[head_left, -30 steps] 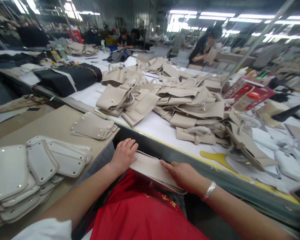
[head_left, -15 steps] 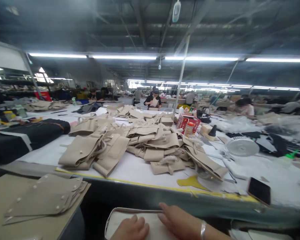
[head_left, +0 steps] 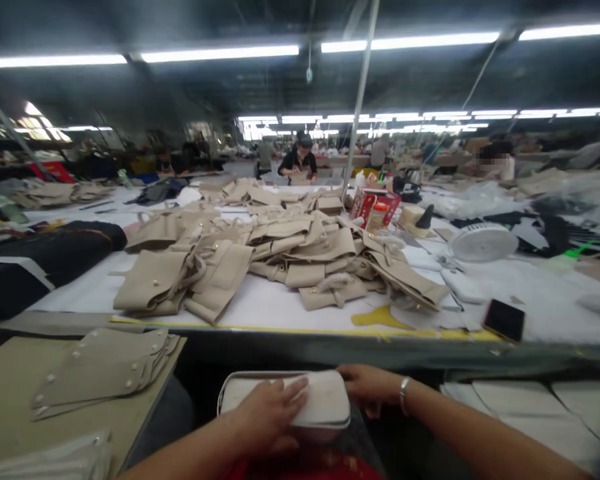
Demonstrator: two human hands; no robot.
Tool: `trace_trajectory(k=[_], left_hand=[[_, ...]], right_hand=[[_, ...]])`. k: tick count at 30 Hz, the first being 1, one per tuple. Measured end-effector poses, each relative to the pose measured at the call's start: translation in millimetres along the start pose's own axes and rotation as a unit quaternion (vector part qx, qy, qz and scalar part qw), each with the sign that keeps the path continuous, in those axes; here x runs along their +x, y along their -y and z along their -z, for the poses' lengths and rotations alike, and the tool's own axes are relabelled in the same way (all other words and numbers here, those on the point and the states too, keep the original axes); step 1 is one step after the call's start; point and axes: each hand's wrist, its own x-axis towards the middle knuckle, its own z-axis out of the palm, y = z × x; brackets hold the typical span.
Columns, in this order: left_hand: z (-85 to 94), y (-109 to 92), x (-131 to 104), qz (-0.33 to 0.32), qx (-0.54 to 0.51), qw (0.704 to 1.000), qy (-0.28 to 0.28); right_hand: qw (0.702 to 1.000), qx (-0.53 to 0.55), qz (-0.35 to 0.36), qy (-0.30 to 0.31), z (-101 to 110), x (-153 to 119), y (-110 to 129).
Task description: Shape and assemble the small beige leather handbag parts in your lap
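Note:
A white, box-like piece with rounded corners (head_left: 325, 393) rests at the bottom middle, below the table's front edge. My left hand (head_left: 270, 413) lies on its top with the fingers spread a little. At the piece's right end is my right hand (head_left: 370, 387), its fingers bent around the corner, with a bracelet on the wrist. Some of the right fingertips are hidden behind the piece.
Beige leather pieces (head_left: 305, 247) are heaped on the white-topped table (head_left: 260, 313). A phone (head_left: 504, 320) lies near its right front edge. Flat pieces with studs (head_left: 105, 367) lie on a board (head_left: 5, 373) at left. A person (head_left: 300, 160) sits across the table.
The view has tipped downward, so more of both forearms and the white piece shows. My right hand has shifted from the top of the piece to its right end.

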Motion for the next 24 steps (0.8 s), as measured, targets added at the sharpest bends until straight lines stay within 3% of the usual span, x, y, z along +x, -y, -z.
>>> trace_trajectory(k=[6,11,16,19,22,24], left_hand=[[8.6,1.8,8.3,-0.027,-0.043,0.998,0.036],[11.9,3.3,9.9,-0.027,-0.076,0.995,0.056],[18.6,1.2,15.4,-0.021,-0.066,0.994,0.08],[21.2,1.1,17.2,-0.026,-0.039,0.994,0.095],[22.1,3.5,17.9,-0.031,-0.031,0.993,0.113],[22.4,5.9,18.4,-0.031,-0.039,0.992,0.114]], right_hand=[[0.988,0.001,0.153,-0.006,-1.1,8.3,-2.0],[0.976,0.012,0.217,0.01,13.1,-7.8,9.4],[0.979,0.061,0.175,0.086,27.2,-12.5,15.5],[0.967,0.168,0.152,0.115,31.3,-0.2,-1.6],[0.927,0.348,0.122,0.062,23.9,21.9,-35.1],[0.93,0.362,0.065,0.013,9.0,39.7,-54.7]])
